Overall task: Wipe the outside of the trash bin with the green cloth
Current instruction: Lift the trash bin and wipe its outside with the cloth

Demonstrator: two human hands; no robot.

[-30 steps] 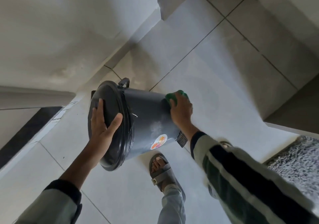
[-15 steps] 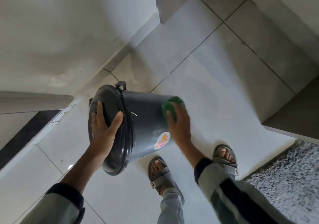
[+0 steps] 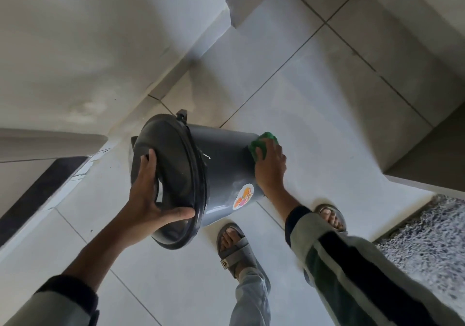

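A dark grey trash bin (image 3: pixel 221 164) with a black lid is tipped on its side above the tiled floor, lid toward me. A round orange sticker marks its lower wall. My left hand (image 3: pixel 148 200) grips the lid, fingers spread over it and thumb hooked on the rim. My right hand (image 3: pixel 270 167) presses the green cloth (image 3: pixel 263 146) against the bin's wall near its base. Most of the cloth is hidden under my fingers.
Pale floor tiles (image 3: pixel 314 104) spread around the bin. A wall (image 3: pixel 88 49) runs along the left, and a step or ledge (image 3: pixel 415 36) rises at the right. A speckled grey mat (image 3: pixel 432 240) lies at lower right. My two sandalled feet stand just below the bin.
The cloth hand slid toward the lid along the bin's wall, then back to the base end. My left hand shifted its hold on the lid, thumb now on the lower rim.
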